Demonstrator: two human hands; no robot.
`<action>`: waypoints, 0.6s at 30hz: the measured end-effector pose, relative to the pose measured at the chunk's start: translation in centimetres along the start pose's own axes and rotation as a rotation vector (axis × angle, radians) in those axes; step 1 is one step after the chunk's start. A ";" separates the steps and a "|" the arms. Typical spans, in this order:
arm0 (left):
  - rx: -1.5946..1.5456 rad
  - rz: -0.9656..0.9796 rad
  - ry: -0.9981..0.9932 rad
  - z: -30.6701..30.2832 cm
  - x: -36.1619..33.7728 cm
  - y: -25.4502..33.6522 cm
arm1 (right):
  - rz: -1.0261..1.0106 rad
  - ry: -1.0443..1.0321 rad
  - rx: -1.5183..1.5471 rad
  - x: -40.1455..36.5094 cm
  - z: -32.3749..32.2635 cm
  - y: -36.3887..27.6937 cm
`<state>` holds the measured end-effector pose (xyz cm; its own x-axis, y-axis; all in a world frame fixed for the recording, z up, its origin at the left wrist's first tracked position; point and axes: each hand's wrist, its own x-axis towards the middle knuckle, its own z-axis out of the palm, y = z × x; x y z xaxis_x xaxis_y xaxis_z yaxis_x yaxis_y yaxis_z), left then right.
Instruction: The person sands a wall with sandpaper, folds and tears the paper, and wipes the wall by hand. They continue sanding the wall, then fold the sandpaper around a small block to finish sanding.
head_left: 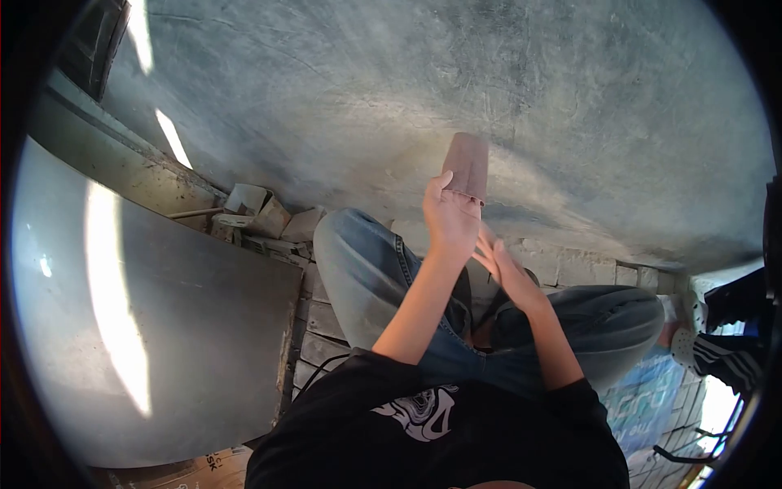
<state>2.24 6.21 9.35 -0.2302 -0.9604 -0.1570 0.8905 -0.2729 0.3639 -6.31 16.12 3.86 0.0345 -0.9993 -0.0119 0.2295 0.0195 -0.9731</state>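
Note:
A brownish-pink, cup-shaped piece (467,161) is held up in front of me, its narrower end pointing away. My left hand (453,216) holds it, palm up: the thumb lies along the outside, and the fingers disappear beyond the rim, hidden by the piece. Just below, my right hand (509,273) is open, fingers extended and apart, with the fingertips right at the edge of my left palm and wrist. Both hands are above my crossed legs in jeans (366,273).
A plain grey wall (342,90) rises ahead. On the left stands a large grey panel (195,326), with broken blocks (265,213) behind it. Brick paving (322,314) shows beneath me. To the right are a person's foot in a clog (686,349) and a blue printed sheet (648,395).

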 end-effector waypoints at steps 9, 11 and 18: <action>-0.133 -0.360 -0.288 2.3 -4.8 3.9 | -0.355 0.317 0.202 4.4 6.8 -11.7; -0.112 -0.331 -0.352 3.6 -4.9 5.2 | -0.446 0.358 -0.075 4.4 7.9 -15.0; 0.352 -0.031 -0.681 10.3 -4.5 11.0 | -0.082 0.058 0.298 5.5 10.2 -20.8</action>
<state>9.01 7.01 23.52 -0.5454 -0.7432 0.3874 0.7288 -0.1922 0.6572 -0.93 10.48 26.34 -0.0497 -0.9979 0.0420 0.5046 -0.0614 -0.8612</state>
